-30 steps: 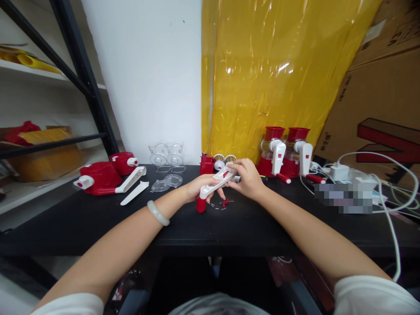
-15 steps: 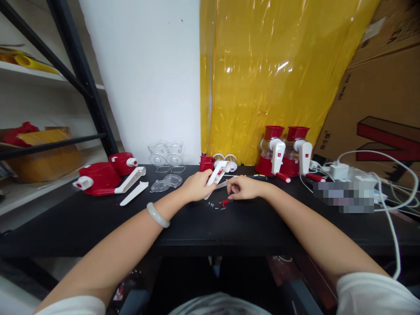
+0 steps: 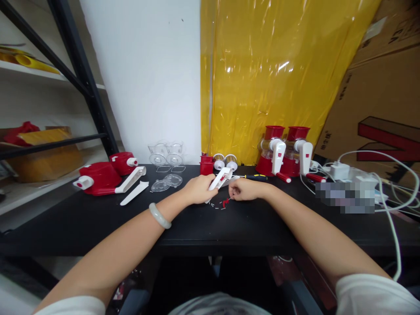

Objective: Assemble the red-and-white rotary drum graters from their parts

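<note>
My left hand [image 3: 201, 189] is closed round a white crank handle [image 3: 219, 180], its hollow side up and a bit of red inside near the far end. Low over the black table, my right hand [image 3: 245, 190] has its fingers pinched together at a small screw [image 3: 229, 199]. Just left of those fingertips lies a small red plastic part [image 3: 225, 202], with several loose screws [image 3: 212, 205] scattered around it. A screwdriver [image 3: 256, 177] with a black and yellow handle rests behind my right hand.
Behind the hands stand a red part [image 3: 206, 164] and two metal drums [image 3: 231, 162]. To the left are clear plastic pieces [image 3: 166, 181], a white cover [image 3: 134, 193] and red housings [image 3: 98, 177]. Two red-and-white crank graters [image 3: 274, 151] and white cables [image 3: 393, 227] occupy the right.
My left hand has lowered the white crank handle slightly and shifted it right. My right hand's fingers have drawn together at the screw beside the red part.
</note>
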Action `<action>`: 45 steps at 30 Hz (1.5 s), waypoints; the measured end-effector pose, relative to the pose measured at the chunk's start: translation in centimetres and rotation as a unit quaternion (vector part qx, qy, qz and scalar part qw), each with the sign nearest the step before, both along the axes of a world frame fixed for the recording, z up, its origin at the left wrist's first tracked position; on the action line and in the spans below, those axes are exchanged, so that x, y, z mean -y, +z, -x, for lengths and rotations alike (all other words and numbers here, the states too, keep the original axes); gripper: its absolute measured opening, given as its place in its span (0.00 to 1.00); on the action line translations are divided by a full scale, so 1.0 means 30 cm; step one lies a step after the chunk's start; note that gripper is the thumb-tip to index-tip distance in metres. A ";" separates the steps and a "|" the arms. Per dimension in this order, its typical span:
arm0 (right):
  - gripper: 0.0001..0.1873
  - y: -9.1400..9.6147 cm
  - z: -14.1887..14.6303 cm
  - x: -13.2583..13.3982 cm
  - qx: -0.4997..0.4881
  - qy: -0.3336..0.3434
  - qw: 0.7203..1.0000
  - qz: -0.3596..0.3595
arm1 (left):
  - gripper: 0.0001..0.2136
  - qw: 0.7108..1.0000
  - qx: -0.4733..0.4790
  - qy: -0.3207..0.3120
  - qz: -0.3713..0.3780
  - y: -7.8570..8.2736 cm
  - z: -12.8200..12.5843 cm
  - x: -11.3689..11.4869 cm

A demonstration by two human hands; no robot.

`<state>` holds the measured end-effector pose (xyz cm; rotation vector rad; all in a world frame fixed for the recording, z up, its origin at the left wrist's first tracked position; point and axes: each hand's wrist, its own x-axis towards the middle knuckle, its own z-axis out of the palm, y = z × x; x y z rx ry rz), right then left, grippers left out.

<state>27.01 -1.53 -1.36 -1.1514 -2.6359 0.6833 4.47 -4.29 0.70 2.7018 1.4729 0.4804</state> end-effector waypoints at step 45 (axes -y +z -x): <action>0.04 -0.031 0.103 0.022 -0.330 -0.155 0.917 -0.165 | 0.12 0.998 0.018 0.064 -0.009 -0.009 -0.024 0.016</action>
